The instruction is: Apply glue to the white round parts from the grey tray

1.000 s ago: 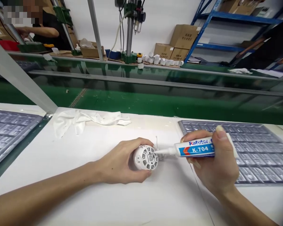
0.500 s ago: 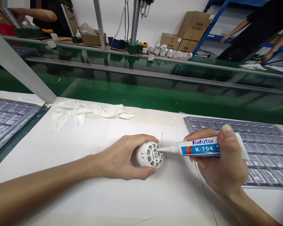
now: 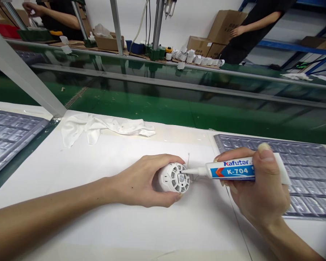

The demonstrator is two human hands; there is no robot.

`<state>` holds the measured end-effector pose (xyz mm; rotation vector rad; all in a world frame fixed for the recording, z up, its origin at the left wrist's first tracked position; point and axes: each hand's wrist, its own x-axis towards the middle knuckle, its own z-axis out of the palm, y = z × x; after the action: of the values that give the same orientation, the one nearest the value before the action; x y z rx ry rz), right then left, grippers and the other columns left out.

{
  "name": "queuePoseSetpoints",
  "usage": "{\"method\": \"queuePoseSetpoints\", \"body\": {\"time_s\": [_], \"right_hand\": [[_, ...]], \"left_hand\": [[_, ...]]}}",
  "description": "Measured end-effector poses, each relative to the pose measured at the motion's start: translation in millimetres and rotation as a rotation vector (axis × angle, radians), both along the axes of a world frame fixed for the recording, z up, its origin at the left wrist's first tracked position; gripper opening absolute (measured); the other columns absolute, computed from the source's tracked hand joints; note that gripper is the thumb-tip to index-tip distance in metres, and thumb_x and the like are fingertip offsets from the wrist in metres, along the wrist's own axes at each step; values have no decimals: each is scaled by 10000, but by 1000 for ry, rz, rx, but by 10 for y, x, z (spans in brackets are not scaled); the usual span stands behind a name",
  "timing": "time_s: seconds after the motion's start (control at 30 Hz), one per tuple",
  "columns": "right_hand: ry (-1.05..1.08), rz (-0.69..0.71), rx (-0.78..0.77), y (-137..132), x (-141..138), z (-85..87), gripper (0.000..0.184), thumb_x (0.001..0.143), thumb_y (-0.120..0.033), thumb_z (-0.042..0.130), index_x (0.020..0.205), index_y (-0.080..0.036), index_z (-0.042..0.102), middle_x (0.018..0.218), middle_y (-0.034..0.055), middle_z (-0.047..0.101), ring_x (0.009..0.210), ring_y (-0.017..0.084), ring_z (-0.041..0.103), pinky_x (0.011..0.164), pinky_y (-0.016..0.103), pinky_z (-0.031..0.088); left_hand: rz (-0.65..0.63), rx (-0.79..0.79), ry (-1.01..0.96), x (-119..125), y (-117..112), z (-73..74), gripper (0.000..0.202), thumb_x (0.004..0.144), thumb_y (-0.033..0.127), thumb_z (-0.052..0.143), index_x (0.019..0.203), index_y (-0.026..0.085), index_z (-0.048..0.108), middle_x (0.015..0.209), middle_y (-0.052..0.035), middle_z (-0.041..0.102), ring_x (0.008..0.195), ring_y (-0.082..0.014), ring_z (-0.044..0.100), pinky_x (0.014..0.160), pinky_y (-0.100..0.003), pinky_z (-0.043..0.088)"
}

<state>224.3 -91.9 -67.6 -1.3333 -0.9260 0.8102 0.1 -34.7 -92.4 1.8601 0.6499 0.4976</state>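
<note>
My left hand [image 3: 141,181] is wrapped round a white round plastic housing [image 3: 174,177] lying on its side on the white table [image 3: 125,224], its slotted end facing right. My right hand [image 3: 256,192] grips a white and blue tube of Kafuter K-704 adhesive [image 3: 233,170]. The tube's thin nozzle [image 3: 191,171] touches the middle of the housing's end face. A thin wire [image 3: 188,158] sticks up beside the housing.
A crumpled white cloth [image 3: 97,127] lies at the table's far edge. Grey moulded trays sit at the right [image 3: 309,170] and the left [image 3: 8,134]. A green conveyor belt [image 3: 163,108] runs behind. Other people stand beyond it at the far left [image 3: 57,18] and the far right [image 3: 250,29].
Both hands have stayed on the housing and the tube, with the nozzle on the end face. The person at the far right has moved left, towards the cardboard boxes.
</note>
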Motion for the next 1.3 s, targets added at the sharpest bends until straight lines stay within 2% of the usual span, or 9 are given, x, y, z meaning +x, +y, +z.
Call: {"method": "queuePoseSetpoints", "body": {"time_s": [0.17, 0.33, 0.53, 0.73, 0.97, 1.3], "right_hand": [[2, -15, -7, 3, -17, 7, 545, 941, -672, 667, 645, -238, 813, 551, 29, 673, 466, 110, 524, 411, 181, 429], [34, -27, 20, 23, -29, 27, 536, 839, -702, 776, 602, -222, 814, 522, 40, 679, 418, 111, 536, 366, 184, 431], [24, -41, -11, 5, -46, 42, 525, 866, -704, 750, 621, -243, 807, 510, 22, 648, 442, 111, 520, 396, 191, 407], [6, -33, 54, 20, -16, 5, 510, 860, -684, 774, 609, -242, 806, 502, 29, 654, 413, 127, 519, 358, 218, 398], [-9, -49, 4, 3, -49, 40, 508, 901, -671, 740, 628, -246, 793, 493, 17, 622, 439, 141, 501, 388, 249, 369], [-14, -44, -5, -2, -43, 58, 491, 881, -676, 757, 598, -275, 780, 466, 4, 605, 436, 137, 500, 402, 248, 366]], "left_hand": [[-21, 12, -13, 10, 30, 8, 451, 833, 277, 796, 1252, 218, 639, 1082, 10, 700, 895, -154, 653, 785, -265, 509], [-17, 6, -13, 13, 34, 5, 445, 839, 281, 796, 1248, 216, 634, 1080, 23, 697, 893, -136, 652, 787, -256, 510], [-21, 10, -6, 1, 19, 10, 421, 846, 295, 788, 1235, 225, 641, 1064, 24, 696, 874, -140, 646, 766, -263, 514], [-17, 17, -6, 5, 32, 7, 433, 839, 291, 788, 1241, 220, 644, 1068, 23, 700, 869, -139, 646, 762, -264, 513], [-22, 26, -2, 1, 26, 10, 451, 844, 295, 789, 1260, 208, 639, 1085, 17, 701, 898, -141, 654, 793, -259, 513], [-22, 16, -12, 7, 31, 9, 453, 833, 289, 799, 1251, 214, 641, 1083, 27, 701, 898, -134, 655, 792, -252, 506]]}}
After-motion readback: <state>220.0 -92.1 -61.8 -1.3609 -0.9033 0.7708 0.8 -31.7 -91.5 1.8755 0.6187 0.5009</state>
